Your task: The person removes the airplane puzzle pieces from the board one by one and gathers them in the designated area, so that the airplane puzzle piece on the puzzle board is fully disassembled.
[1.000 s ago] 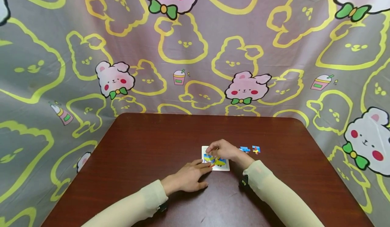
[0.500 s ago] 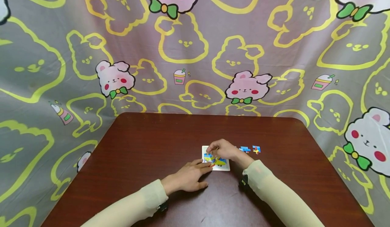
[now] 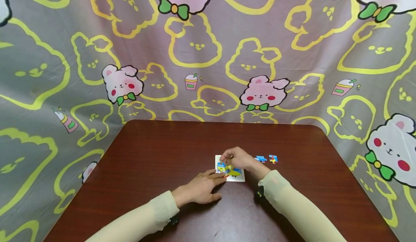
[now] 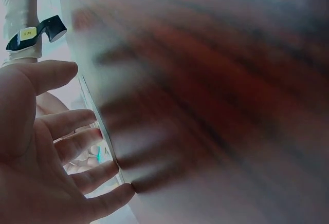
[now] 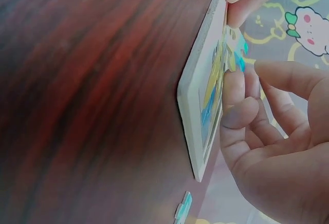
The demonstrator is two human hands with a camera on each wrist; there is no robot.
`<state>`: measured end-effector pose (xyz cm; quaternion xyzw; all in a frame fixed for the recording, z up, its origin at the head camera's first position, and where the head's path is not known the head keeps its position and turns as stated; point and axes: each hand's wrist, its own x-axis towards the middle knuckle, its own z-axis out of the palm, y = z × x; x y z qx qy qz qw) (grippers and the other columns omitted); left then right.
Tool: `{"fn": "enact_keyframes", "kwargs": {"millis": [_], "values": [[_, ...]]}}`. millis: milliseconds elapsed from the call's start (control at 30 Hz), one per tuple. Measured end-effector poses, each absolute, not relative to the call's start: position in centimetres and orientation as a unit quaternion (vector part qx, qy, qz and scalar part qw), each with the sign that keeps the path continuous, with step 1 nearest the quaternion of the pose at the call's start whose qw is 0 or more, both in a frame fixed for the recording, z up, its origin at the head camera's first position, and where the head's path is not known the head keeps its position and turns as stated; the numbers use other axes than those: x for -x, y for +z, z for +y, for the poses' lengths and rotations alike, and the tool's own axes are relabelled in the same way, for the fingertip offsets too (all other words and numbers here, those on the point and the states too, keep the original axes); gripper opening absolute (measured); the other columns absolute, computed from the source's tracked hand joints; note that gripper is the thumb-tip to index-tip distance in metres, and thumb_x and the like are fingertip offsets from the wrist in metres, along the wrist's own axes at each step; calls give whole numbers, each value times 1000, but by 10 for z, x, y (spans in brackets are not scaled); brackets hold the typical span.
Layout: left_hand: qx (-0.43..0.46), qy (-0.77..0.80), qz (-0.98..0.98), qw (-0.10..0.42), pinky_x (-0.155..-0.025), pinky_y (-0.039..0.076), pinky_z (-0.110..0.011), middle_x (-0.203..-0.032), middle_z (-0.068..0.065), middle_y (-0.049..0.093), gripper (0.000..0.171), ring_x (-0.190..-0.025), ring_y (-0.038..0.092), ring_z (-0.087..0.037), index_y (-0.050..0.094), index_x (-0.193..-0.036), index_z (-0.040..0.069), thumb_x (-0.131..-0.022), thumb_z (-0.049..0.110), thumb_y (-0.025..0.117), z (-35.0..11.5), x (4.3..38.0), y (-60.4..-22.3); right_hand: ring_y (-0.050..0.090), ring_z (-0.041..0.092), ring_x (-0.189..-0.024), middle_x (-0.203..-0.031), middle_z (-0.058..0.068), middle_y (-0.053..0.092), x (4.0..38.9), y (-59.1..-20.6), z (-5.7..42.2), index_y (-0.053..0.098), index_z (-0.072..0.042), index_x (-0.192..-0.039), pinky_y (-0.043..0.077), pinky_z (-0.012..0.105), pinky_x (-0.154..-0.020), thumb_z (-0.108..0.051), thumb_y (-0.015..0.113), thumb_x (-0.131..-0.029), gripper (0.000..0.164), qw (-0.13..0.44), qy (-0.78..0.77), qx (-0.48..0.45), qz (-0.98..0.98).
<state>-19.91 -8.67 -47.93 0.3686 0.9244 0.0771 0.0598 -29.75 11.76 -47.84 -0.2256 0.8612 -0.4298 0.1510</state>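
A white-framed jigsaw board (image 3: 238, 179) with a yellow and blue plane picture lies flat on the brown table. My left hand (image 3: 202, 188) rests with extended fingers over its lower left edge. The left wrist view shows those fingertips (image 4: 110, 170) along the board's side. Over the board's upper part, my right hand (image 3: 238, 159) has curled fingers and pinches a puzzle piece (image 5: 237, 49). That yellow and blue piece stands tilted up from the picture in the right wrist view. Part of the board is hidden under both hands.
Loose puzzle pieces lie to the right of the board: a blue one (image 3: 261, 159) and one with red and yellow (image 3: 273, 159). The table (image 3: 162, 144) reaches back to a patterned cloth (image 3: 208, 36) that hangs around it.
Both hands stay almost in place. The puzzle piece at my right fingertips has turned slightly over the board.
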Motion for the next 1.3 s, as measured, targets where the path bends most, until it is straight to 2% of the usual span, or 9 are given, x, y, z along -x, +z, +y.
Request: {"fn": "enact_keyframes", "kwargs": {"millis": [433,867,1033,1300], "values": [[-363,76,926,65,-106,45,-55,-157,3,45,59,-147,37,-28,51,-147,20,-94,41,63,-86,200,-480,64,11,-80,-88,10,75,300,-482,117,77,-3,-95,52,25,-64,7,66,-82,20,153,-427,231,861],[-366,77,926,60,-106,46,-54,-156,2,46,58,-146,39,-30,52,-147,20,-94,41,63,-86,200,-481,62,8,-77,-87,9,75,301,-484,117,78,-4,-95,53,24,-62,6,65,-82,21,150,-429,240,858],[-372,70,924,52,-105,47,-52,-155,2,47,58,-144,41,-31,53,-146,20,-93,41,64,-87,199,-481,62,8,-77,-88,11,75,302,-485,118,78,-2,-96,52,23,-61,6,65,-82,20,152,-436,238,854],[-369,71,925,55,-106,46,-52,-156,3,46,58,-145,40,-30,52,-146,20,-94,42,63,-87,200,-481,61,10,-82,-93,7,76,303,-479,123,79,-7,-96,53,25,-64,2,67,-85,19,154,-433,214,862]]}}
